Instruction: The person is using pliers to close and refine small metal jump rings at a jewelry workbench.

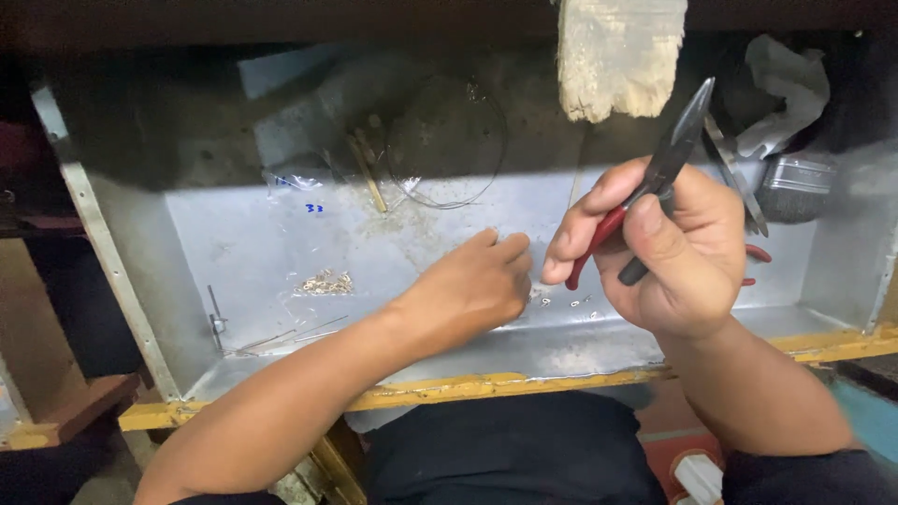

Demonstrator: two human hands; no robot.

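The right hand grips red pliers up high, while the left hand fingers pinch tiny bits on the worktop.

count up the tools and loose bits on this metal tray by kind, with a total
pliers, in the right hand: 1
second red-handled tool behind that hand: 1
heap of small metal pieces: 1
wire loop: 1
thin wooden sticks: about 2
thin metal rods: about 3
tiny pieces by the left hand: several, too small to count
Total: about 9, tiny pieces aside
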